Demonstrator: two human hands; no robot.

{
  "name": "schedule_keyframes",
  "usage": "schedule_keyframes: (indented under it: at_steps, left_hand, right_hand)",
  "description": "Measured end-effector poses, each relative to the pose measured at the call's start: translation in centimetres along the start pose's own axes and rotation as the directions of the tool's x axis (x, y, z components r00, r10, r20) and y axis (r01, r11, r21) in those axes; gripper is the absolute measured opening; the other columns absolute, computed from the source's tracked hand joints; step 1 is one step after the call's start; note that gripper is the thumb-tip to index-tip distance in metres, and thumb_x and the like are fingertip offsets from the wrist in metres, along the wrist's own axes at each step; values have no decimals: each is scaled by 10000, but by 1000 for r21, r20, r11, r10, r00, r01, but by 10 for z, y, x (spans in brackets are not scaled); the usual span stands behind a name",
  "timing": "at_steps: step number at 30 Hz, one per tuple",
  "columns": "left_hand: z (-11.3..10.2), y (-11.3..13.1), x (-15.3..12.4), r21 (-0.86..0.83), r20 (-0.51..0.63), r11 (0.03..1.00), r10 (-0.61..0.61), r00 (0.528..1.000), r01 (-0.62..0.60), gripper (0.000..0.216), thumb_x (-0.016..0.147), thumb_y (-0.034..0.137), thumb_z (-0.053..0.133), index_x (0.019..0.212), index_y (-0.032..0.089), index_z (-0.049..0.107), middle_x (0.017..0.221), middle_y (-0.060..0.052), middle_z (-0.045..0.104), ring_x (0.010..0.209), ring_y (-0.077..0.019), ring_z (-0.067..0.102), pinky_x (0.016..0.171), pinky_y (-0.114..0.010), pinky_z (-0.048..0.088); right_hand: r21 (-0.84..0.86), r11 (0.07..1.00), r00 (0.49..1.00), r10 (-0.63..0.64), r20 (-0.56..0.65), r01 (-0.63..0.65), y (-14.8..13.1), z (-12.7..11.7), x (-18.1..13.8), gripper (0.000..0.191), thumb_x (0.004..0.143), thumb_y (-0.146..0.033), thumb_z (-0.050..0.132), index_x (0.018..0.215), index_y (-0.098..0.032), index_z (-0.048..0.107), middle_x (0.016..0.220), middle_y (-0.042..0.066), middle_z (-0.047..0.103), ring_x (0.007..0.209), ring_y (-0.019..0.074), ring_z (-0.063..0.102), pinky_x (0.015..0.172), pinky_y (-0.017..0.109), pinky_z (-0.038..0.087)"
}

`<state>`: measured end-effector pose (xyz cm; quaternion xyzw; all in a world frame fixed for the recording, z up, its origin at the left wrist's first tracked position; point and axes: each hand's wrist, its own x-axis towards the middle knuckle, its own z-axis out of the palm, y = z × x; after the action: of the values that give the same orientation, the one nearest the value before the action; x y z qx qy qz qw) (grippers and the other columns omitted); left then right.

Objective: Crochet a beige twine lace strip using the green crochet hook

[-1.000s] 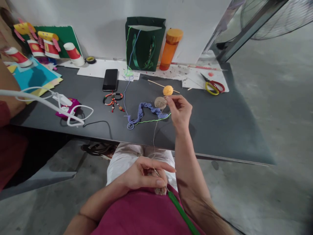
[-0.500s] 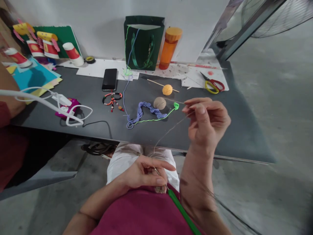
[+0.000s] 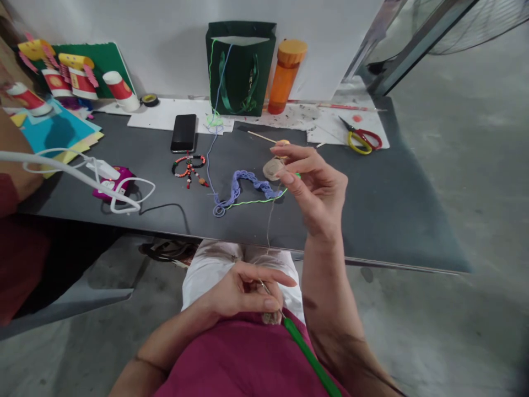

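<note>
Green bag (image 3: 235,82) beside bottle (image 3: 286,77); right hand (image 3: 318,190) partly hides probable yellow ball (image 3: 283,142).

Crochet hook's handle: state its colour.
The hook's handle is green, showing best in the current head view.

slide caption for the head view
Left hand holding a green-handled hook, right hand near a beige yarn ball.

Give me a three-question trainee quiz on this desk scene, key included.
1. Which of the person's hands holds the green-handled hook?
2. True or false: the scissors lie to the right of the phone in this view.
3. What stands just right of the dark green bag? A) beaded bracelet B) orange bottle C) roll of tape

Key: 1. The left hand. 2. True. 3. B.
</note>
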<state>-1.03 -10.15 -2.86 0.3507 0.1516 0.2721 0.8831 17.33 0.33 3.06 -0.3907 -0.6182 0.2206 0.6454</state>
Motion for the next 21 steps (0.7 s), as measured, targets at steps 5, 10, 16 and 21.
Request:
schedule_keyframes:
  at_steps: [5,10,16,21]
  left_hand:
    - [-1,0,-1,-13,-20,1000,-18,1000,18,465,740,408,956,1134,187,846,661,-26,729,505,-92,621,508,-191,518]
    - [-1,-1,-2,-39,16,999,22,1000,-22,423,785,361,931,1168,205,841,680,-25,732,528,-92,642,513,-180,513]
    - [-3,-2,-2,-25,4,1000,-15,1000,15,477,758,400,947,1171,187,837,683,-24,723,539,-98,644,523,-188,511]
    - [-2,-1,-2,-28,10,999,-19,1000,19,463,769,399,939,1172,196,834,686,-12,718,535,-89,627,526,-189,497]
  right_hand:
    - [-11,999,996,-46,80,47,-8,-3,2,281,895,-567,763,732,-340,745,1144,1,804,1391,334,631,1178,653,461]
    - [135,988,991,-92,98,78,-22,-9,-4,372,881,-610,734,653,-318,702,936,39,803,1068,324,752,970,615,582]
    - [150,972,980,-192,57,182,-19,-36,-8,591,784,-790,667,479,-313,497,466,-21,512,527,229,582,631,483,568]
    - [154,961,972,-235,1,232,-17,-88,-16,462,723,-850,712,670,-406,593,523,-24,486,595,261,611,599,453,541]
